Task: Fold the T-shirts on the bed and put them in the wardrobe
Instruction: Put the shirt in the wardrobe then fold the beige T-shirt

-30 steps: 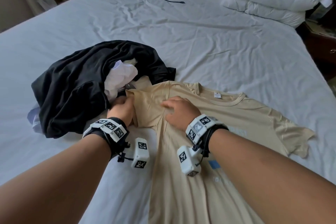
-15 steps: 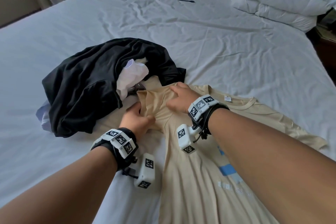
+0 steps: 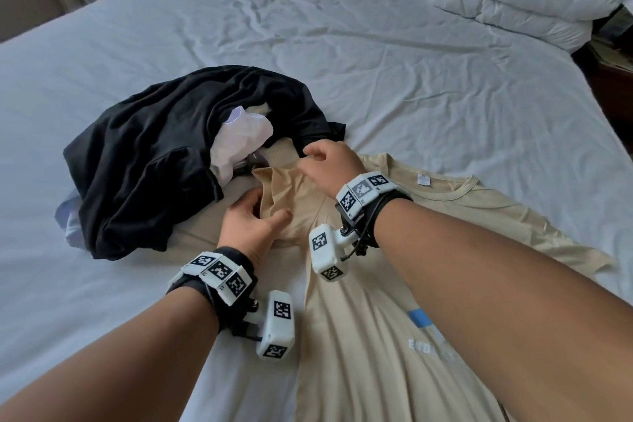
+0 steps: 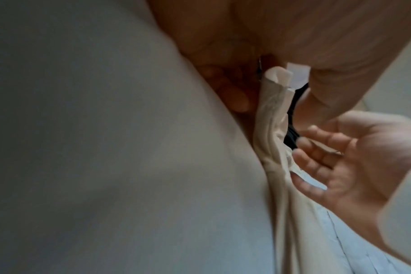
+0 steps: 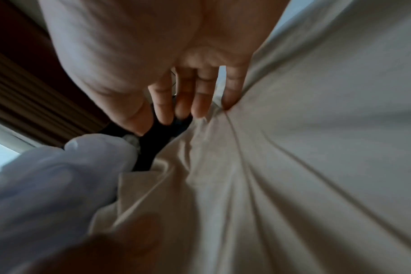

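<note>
On bed [image 3: 394, 86], tan shirt [image 3: 428, 250] lies flat beside black shirt [image 3: 154, 154]. Left hand [image 3: 251, 223] pinches folded sleeve [image 3: 284, 195], fingers clamped on cloth. Right hand [image 3: 329, 161] rests at sleeve top, fingers apart, loosely bent.

beige T-shirt [image 3: 394, 336] hem cut off by bottom edge, white garment [image 3: 239, 137] mostly buried under black shirt [image 3: 154, 161]

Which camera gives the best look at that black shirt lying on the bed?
The head view: the whole crumpled black shirt shows there, beside the beige shirt. The right wrist view catches only a dark strip by the fingers; the left wrist view, a sliver.
</note>
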`<state>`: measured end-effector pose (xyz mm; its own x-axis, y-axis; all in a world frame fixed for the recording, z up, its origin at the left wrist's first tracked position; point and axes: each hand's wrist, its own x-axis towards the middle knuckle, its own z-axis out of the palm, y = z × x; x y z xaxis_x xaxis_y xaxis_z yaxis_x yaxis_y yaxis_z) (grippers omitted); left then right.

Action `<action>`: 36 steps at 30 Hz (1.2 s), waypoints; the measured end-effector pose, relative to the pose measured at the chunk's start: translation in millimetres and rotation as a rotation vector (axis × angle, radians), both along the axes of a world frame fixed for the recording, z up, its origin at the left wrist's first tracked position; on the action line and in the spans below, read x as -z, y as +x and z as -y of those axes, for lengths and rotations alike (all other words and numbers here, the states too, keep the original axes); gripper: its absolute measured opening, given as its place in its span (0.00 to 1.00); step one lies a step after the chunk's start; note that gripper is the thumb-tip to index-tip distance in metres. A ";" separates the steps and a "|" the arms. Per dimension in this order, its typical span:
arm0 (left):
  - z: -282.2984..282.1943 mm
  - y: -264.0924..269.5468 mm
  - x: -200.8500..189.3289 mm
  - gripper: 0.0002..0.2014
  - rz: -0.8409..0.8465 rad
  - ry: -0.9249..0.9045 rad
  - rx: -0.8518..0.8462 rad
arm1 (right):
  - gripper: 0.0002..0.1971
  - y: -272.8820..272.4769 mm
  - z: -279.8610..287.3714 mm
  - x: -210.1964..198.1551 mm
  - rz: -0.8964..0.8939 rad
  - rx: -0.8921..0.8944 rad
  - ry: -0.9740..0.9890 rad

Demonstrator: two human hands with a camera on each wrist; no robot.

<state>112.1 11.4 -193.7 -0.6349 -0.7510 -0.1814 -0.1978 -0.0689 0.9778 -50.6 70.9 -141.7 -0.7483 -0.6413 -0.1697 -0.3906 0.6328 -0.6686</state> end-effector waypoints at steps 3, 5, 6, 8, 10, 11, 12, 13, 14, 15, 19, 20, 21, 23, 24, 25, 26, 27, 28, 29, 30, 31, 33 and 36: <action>-1.1 2.3 -2.1 0.20 -0.004 0.045 0.065 | 0.35 9.6 9.6 -3.6 0.130 -0.123 0.018; 0.6 2.7 -2.3 0.23 0.029 0.029 0.107 | 0.42 16.6 15.4 -10.7 0.104 -0.277 0.128; 0.7 2.8 -2.7 0.24 0.050 0.005 0.128 | 0.43 20.6 19.5 -12.8 0.069 -0.339 0.196; 0.0 2.9 -2.9 0.23 0.089 -0.046 0.156 | 0.43 28.7 30.0 -10.6 -0.032 -0.401 0.295; 0.2 3.9 -1.1 0.21 0.112 -0.082 0.175 | 0.37 34.1 38.9 -4.9 -0.091 -0.388 0.339; 0.0 4.5 -0.8 0.21 0.117 -0.084 0.183 | 0.32 35.1 41.3 -1.9 -0.105 -0.368 0.341; 0.3 5.0 0.8 0.21 0.121 -0.083 0.190 | 0.27 35.2 42.4 -0.2 -0.116 -0.345 0.339; 0.3 5.1 1.7 0.22 0.136 -0.087 0.192 | 0.23 34.2 42.1 0.9 -0.130 -0.323 0.333; 0.5 4.9 2.8 0.22 0.144 -0.084 0.183 | 0.22 32.1 41.4 2.0 -0.140 -0.300 0.331; 0.1 4.3 2.7 0.20 0.142 -0.074 0.166 | 0.21 29.6 39.6 2.7 -0.146 -0.280 0.322; -2.5 1.6 1.2 0.17 0.096 -0.057 0.135 | 0.11 18.5 24.3 0.0 -0.074 -0.116 0.134; -3.1 1.8 1.7 0.15 0.092 -0.072 0.134 | 0.11 16.3 18.4 -2.7 -0.049 -0.050 0.056; -4.4 2.3 1.5 0.13 0.087 -0.091 0.132 | 0.12 13.8 11.4 -5.0 -0.015 0.023 -0.013; -7.0 3.1 -1.1 0.09 0.064 -0.116 0.138 | 0.19 9.5 -4.6 -8.4 0.068 0.134 -0.121; -8.1 3.7 -4.1 0.07 0.056 -0.125 0.152 | 0.23 7.4 -12.5 -7.4 0.109 0.165 -0.169; -8.9 4.1 -8.2 0.06 0.061 -0.144 0.168 | 0.25 5.0 -20.4 -5.8 0.152 0.185 -0.210; -9.5 3.8 -12.0 0.06 0.071 -0.174 0.182 | 0.27 3.6 -26.7 -3.5 0.197 0.209 -0.252; -9.8 3.0 -15.4 0.06 0.075 -0.203 0.197 | 0.30 2.3 -32.4 -1.5 0.245 0.242 -0.300; -10.6 1.9 -17.7 0.06 0.075 -0.228 0.223 | 0.33 1.8 -37.3 -0.8 0.299 0.275 -0.345; -12.3 0.8 -20.4 0.08 0.079 -0.254 0.254 | 0.36 1.1 -41.7 0.2 0.358 0.303 -0.378; -14.4 -0.7 -22.1 0.14 0.101 -0.281 0.295 | 0.39 -0.2 -45.1 1.4 0.410 0.321 -0.401; -17.2 -2.6 -22.9 0.20 0.131 -0.293 0.340 | 0.42 -0.2 -48.4 0.8 0.446 0.317 -0.408; -23.4 -7.2 -23.2 0.23 0.201 -0.352 0.405 | 0.44 -0.1 -52.7 1.0 0.452 0.270 -0.363; -28.4 -14.2 -23.5 0.09 0.251 -0.491 0.372 | 0.38 -1.2 -57.2 2.9 0.386 0.241 -0.266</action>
